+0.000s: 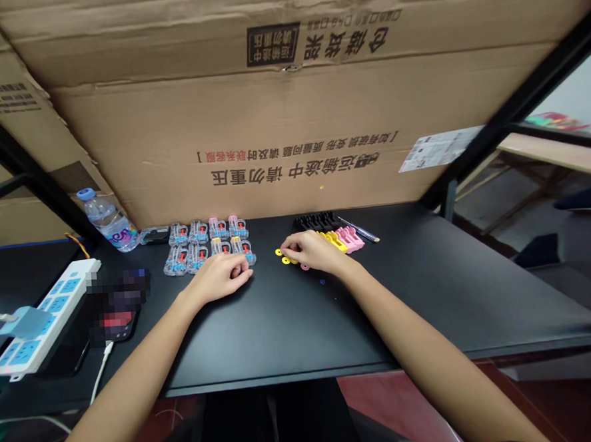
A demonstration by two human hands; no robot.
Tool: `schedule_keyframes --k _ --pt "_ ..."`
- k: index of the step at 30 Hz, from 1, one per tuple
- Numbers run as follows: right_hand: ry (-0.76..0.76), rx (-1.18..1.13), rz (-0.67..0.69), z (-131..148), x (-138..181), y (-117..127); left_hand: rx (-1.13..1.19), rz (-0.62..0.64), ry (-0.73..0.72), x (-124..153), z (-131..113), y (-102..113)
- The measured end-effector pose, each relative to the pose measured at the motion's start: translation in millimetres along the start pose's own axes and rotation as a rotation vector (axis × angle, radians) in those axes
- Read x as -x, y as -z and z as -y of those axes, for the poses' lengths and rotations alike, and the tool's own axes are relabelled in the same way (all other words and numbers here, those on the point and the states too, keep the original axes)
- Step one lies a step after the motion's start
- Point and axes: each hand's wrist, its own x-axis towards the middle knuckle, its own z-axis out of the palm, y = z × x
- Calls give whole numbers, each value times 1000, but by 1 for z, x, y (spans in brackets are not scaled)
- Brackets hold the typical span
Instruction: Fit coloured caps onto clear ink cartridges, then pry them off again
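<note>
While the right hand (308, 249) is pinched beside yellow discs (286, 261), left hand (220, 277) half-curled | any hold undetermined | discs best lifted singly.

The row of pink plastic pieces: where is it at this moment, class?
In the head view, the pink row lies right of centre on the black table, between the yellow pieces and a slim pen-like tool, near the right hand.

Small yellow discs (284, 261) loose on black table (263, 343), clear plastic devices (178, 261) in two rows
</note>
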Motion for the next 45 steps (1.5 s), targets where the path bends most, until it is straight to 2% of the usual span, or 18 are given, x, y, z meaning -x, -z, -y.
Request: schedule_keyframes --k 5,8,13,16,19,25,31,41,45 --pt "52 -4 -82 7 -2 -4 8 -29 -27 -1 0 2" --pt "114 -11 -59 7 -3 -8 -25 -71 -31 -1 0 4" --pt "118 7 -26 3 -3 -9 -57 -90 -21 -2 -1 7" --pt "112 39 -117 6 -3 -10 -133 -141 -12 -3 -3 10" --pt "118 102 -195 11 -3 -18 -222 -190 62 -3 -3 11" --pt "132 243 -69 12 -6 -40 -299 -149 147 3 11 2" --pt "142 275 -53 10 -7 -43 -284 -104 130 5 20 -2" --pt "141 276 -45 9 -6 -42 -280 -93 119 5 21 1" --pt "140 285 -47 9 -5 -44 -297 -150 65 6 5 -14"
